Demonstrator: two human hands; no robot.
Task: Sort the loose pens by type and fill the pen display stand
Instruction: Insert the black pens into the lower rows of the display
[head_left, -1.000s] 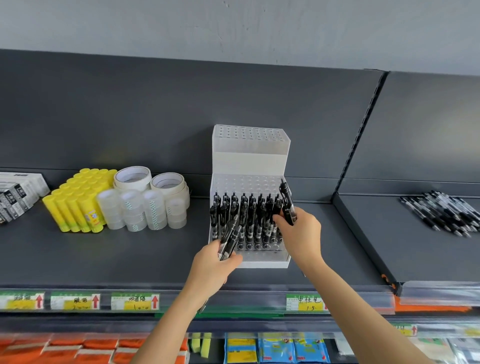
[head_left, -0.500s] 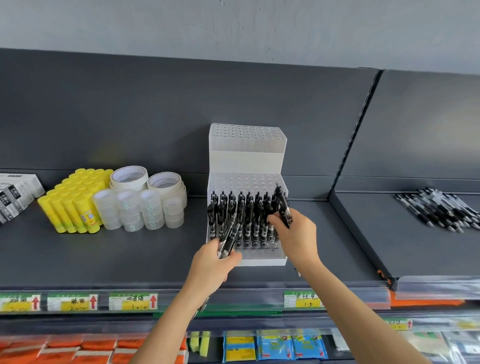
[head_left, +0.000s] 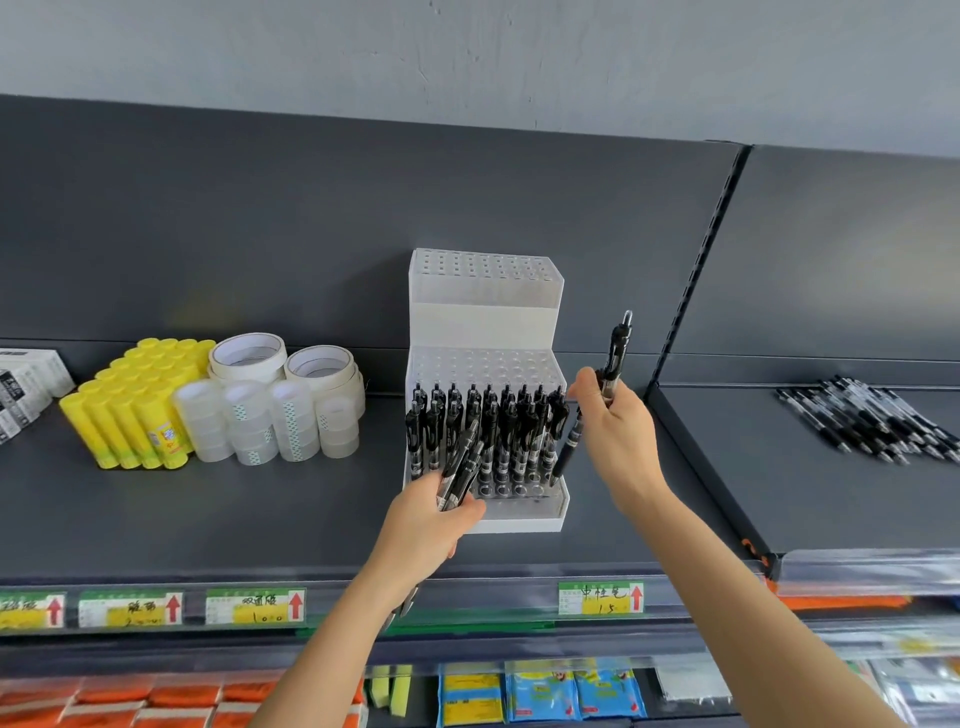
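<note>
A white tiered pen display stand (head_left: 485, 322) sits on the dark shelf. Its lowest tier holds several upright black pens (head_left: 498, 431); the upper tiers show empty holes. My left hand (head_left: 431, 525) grips a bundle of black pens (head_left: 460, 470) at the stand's front left corner. My right hand (head_left: 615, 431) is raised just right of the stand, closed on one black pen (head_left: 615, 358) held upright, with another pen (head_left: 569, 449) hanging below the fingers. A loose pile of black pens (head_left: 878, 421) lies on the right shelf section.
Yellow glue sticks (head_left: 137, 405), clear tape rolls (head_left: 265, 426) and white tape rolls (head_left: 283, 358) stand left of the stand. Boxes (head_left: 26, 389) sit at the far left. A shelf divider (head_left: 696, 280) separates the right section. Price tags (head_left: 600, 597) line the shelf's front edge.
My right hand has lifted away from the stand's right rows, up and to the right, carrying its pen upright. My left hand keeps its bundle in place.
</note>
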